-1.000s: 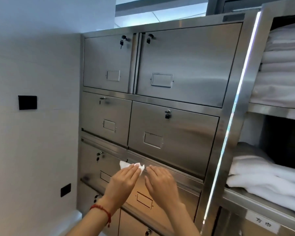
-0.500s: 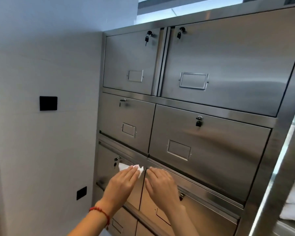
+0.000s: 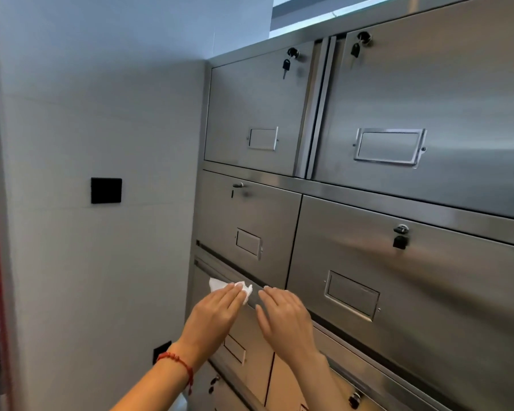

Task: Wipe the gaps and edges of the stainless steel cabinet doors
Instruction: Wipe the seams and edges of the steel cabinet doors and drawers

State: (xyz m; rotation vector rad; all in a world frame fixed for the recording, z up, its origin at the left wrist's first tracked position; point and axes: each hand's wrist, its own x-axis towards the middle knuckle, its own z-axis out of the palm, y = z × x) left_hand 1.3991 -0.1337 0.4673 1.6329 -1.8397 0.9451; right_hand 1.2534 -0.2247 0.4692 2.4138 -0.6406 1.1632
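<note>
The left hand (image 3: pixel 212 314) presses a white tissue (image 3: pixel 231 289) with straight fingers on the gap above a lower cabinet door (image 3: pixel 244 336); the right hand (image 3: pixel 284 314), open, touches the same edge; I would keep the tissue pushed into the groove and slide slowly.

Brushed silver steel, pale walls, small touches of white, black and red.

The cabinet doors (image 3: pixel 428 99) are silver-grey with a streaky brushed sheen; their label frames (image 3: pixel 389 147) shine brighter chrome. The keys (image 3: pixel 286 66) hanging in the locks have black heads. The crumpled wipe (image 3: pixel 220 284) is plain white. The wall (image 3: pixel 101 114) is pale bluish grey, carrying a black square plate (image 3: pixel 106 190). A red beaded bracelet (image 3: pixel 177 361) circles the left wrist.
</note>
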